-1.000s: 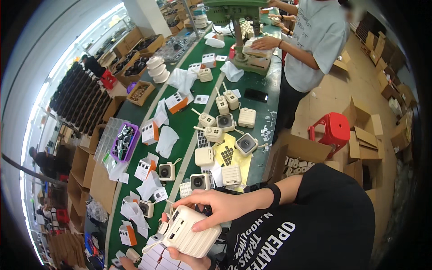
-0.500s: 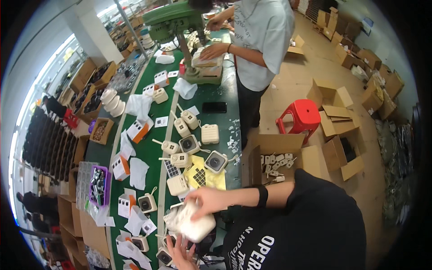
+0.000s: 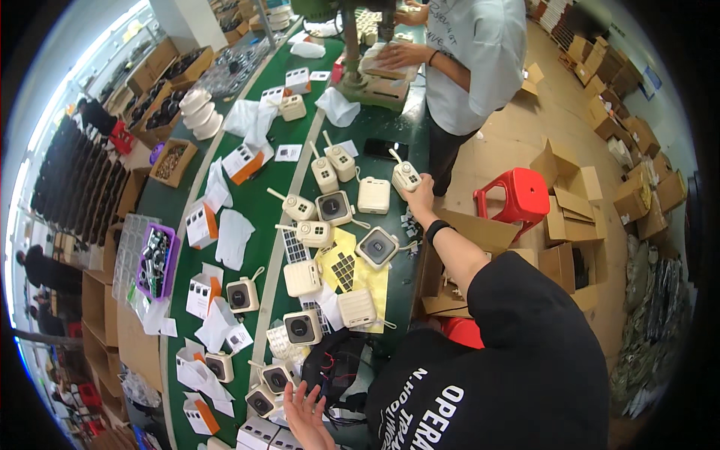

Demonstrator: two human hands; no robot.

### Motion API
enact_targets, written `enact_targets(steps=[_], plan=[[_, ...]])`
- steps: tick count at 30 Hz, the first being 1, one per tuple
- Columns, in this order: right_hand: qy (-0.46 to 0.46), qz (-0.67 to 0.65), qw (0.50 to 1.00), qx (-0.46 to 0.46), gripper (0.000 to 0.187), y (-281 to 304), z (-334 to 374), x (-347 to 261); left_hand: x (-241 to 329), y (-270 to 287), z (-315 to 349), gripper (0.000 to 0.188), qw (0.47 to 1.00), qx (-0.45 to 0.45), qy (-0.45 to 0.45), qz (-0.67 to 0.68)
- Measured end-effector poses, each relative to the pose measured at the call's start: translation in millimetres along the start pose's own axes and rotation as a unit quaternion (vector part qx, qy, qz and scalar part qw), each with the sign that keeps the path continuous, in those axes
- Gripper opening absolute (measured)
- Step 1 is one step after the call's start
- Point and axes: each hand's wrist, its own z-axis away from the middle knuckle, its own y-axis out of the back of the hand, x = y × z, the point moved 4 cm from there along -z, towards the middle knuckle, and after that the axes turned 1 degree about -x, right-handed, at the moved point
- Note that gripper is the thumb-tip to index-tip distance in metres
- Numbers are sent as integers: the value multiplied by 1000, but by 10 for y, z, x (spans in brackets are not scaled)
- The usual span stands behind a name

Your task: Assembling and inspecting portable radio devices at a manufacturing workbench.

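Observation:
My right hand (image 3: 421,196) reaches out over the bench's right edge, its fingers closed around a small cream device (image 3: 406,175) with a stubby antenna-like strap loop and a dark four-pane grille. Close to the near end of the bench, my left hand (image 3: 306,416) has its fingers spread and holds nothing. Beside it lie two cream devices with round black fronts, one of them a squarish unit (image 3: 277,377). A ribbed cream unit (image 3: 356,307) rests face down on a yellow sheet (image 3: 371,279). Several similar cream devices, such as a square-screened one (image 3: 377,247), stand nearby.
A black phone (image 3: 386,149) lies beyond my right hand. At a green drill press (image 3: 375,82), another person works. Small white-and-orange boxes (image 3: 201,225) and white wrappers line the bench's left side. A cardboard box (image 3: 480,229) and red stool (image 3: 517,196) stand to the right.
My right hand has let go of the ribbed cream unit, now lying on the yellow sheet, and moved far up to grip a small cream device. My left hand stays near; the view has shifted.

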Motion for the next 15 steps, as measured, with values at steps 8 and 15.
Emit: enact_targets(steps=[8,15], plan=[[205,9,975,78,65,-195,579,-832,-285,398,-219,49,997,61,18,48],[342,-252,814,-396,69,-1287,2253,-2726,-263,552,-180,45,993,82,10,87]])
